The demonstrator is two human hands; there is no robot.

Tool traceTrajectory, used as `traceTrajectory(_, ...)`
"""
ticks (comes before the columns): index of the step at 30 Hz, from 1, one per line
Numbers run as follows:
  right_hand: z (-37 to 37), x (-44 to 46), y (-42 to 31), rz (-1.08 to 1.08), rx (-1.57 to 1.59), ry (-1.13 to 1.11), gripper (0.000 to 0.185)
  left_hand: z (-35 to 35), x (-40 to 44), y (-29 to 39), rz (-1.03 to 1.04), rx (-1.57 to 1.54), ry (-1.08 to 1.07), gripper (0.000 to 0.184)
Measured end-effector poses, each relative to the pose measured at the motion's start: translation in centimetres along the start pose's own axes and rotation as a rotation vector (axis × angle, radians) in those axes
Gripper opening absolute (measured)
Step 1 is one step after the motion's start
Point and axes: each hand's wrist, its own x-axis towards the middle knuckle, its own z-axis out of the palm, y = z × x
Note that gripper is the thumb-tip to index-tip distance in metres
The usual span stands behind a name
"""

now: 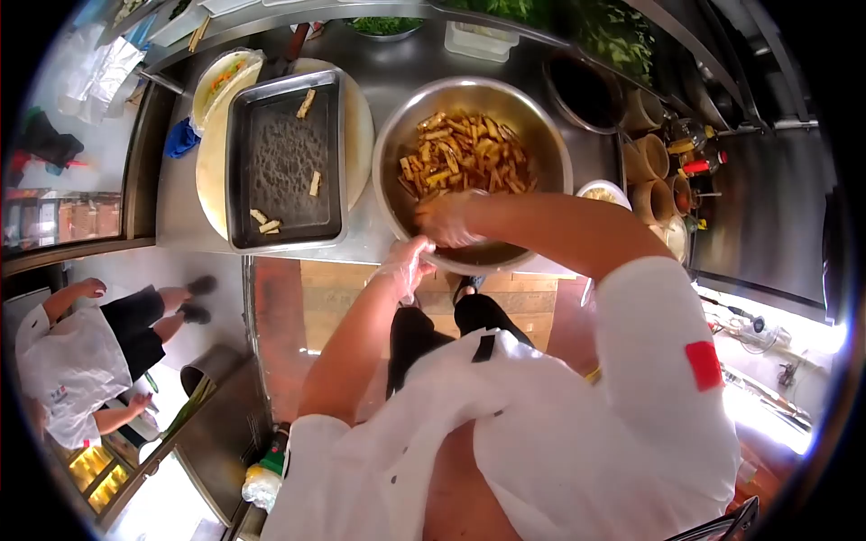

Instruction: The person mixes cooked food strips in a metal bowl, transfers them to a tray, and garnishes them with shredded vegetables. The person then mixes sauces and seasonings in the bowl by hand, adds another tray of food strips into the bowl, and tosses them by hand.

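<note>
browned strips (465, 149) inside steel bowl (547, 149) | left hand (405, 269) grips bowl's near rim | right hand (449, 219) down in bowl by strips (fingers partly hidden, can't tell grip) | tray (287, 171) left of bowl | best turned gently from beneath, rim steady

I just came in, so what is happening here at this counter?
A person has the right hand inside a metal bowl, among browned food strips; the left hand holds its near rim. Both hands wear clear gloves. Beside the bowl, a dark tray with a few pale pieces sits on a round board. Another person stands off to the left.
</note>
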Motion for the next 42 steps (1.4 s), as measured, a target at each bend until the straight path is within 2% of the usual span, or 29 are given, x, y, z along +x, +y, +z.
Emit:
traceTrajectory(2,-5.6,1.6,2.4,0.336,0.183,-0.127,0.029,0.2,-1.5,0.3,0.019,-0.004,-0.004,0.018)
traceTrajectory(3,-9.3,-0.2,3.4,0.381,0.130,-0.096,0.036,0.3,-2.6,0.8,0.027,-0.013,0.001,0.019)
traceTrajectory(4,-11.0,-0.9,5.0,0.447,0.272,-0.049,0.039,-0.1,-3.6,1.4,0.023,0.016,-0.001,0.021)
traceTrajectory(5,-10.7,0.0,7.3,0.535,0.146,-0.241,0.040,-1.0,-3.2,1.1,0.027,-0.023,0.008,0.022)
traceTrajectory(6,-8.8,-1.0,9.8,0.491,0.089,-0.200,0.040,-2.0,-2.7,0.6,0.031,-0.061,0.017,0.022)
traceTrajectory(7,-9.2,-2.8,11.0,0.704,0.448,-0.223,0.043,-2.8,-2.4,0.2,0.038,-0.099,0.023,0.023)
traceTrajectory(8,-2.5,-4.5,12.3,0.660,0.238,0.285,0.040,-3.4,-2.4,0.4,0.037,-0.069,0.023,0.023)
traceTrajectory(9,-0.3,-5.8,12.6,0.923,0.311,0.357,0.049,-3.2,-2.5,0.9,0.041,-0.071,0.064,0.024)
traceTrajectory(10,-1.7,-7.7,10.5,1.170,0.618,0.383,0.061,-2.6,-2.8,1.4,0.044,-0.073,0.103,0.024)
traceTrajectory(12,1.2,-9.9,7.9,1.295,1.106,0.366,0.075,-1.1,-2.7,1.5,0.076,-0.147,0.165,0.027)
traceTrajectory(13,1.2,-9.3,4.3,1.589,1.303,0.538,0.076,-0.3,-2.0,1.5,0.057,-0.123,0.154,0.028)
traceTrajectory(15,2.0,-7.1,0.5,1.284,0.685,0.000,0.074,1.5,-0.7,1.7,0.021,-0.066,0.134,0.028)
traceTrajectory(17,3.9,-5.1,-2.4,0.890,0.091,-0.481,0.073,5.0,-4.8,3.7,-0.013,-0.014,0.155,0.030)
traceTrajectory(19,3.2,-5.6,-3.4,0.734,0.029,-0.576,0.071,6.5,-6.4,3.8,-0.014,0.011,0.134,0.032)
traceTrajectory(20,2.4,-6.3,-3.7,0.796,0.254,-0.449,0.069,5.5,-4.1,0.6,0.110,0.075,0.138,0.035)
traceTrajectory(23,-4.6,-9.9,-5.7,0.916,0.936,-0.020,0.062,3.1,-10.2,0.2,0.038,-0.010,0.103,0.026)
traceTrajectory(25,-9.0,-11.8,-6.7,0.932,1.392,0.311,0.058,0.7,-11.6,-1.0,0.085,-0.016,0.064,0.026)
traceTrajectory(26,-10.4,-12.5,-7.3,0.863,1.504,0.247,0.047,-0.1,-11.7,-1.2,0.075,-0.060,0.052,0.025)
traceTrajectory(29,-7.1,-10.4,-5.7,0.213,0.507,0.198,0.040,6.8,-14.7,4.1,0.034,-0.014,0.270,0.022)
traceTrajectory(30,-11.6,-9.9,-6.1,0.419,0.732,-0.053,0.045,8.2,-14.0,5.2,0.011,-0.034,0.237,0.024)
traceTrajectory(33,-2.1,-5.5,-0.1,0.386,0.507,0.127,0.052,8.1,-14.5,4.1,0.031,0.019,0.165,0.028)
traceTrajectory(34,-7.3,-8.4,-2.5,0.736,0.888,0.296,0.055,5.0,-13.5,0.6,0.099,0.027,0.120,0.028)
traceTrajectory(36,-3.9,-8.0,-1.2,0.821,0.597,0.309,0.046,2.6,-14.1,-1.6,0.110,0.034,0.137,0.028)
traceTrajectory(38,-0.3,-7.0,-1.5,0.848,0.664,0.442,0.042,2.3,-14.3,-2.3,0.045,-0.024,0.209,0.029)
traceTrajectory(40,-0.6,-5.8,-1.4,0.449,0.406,0.092,0.039,2.5,-9.9,-3.3,0.089,-0.161,0.203,0.027)
traceTrajectory(41,-0.8,-5.1,-1.6,0.249,0.277,-0.076,0.038,5.0,-9.3,-1.0,0.091,-0.204,0.226,0.028)
traceTrajectory(42,-4.0,-6.7,-4.0,0.414,0.715,0.242,0.034,6.3,-7.5,0.3,0.058,-0.134,0.233,0.029)
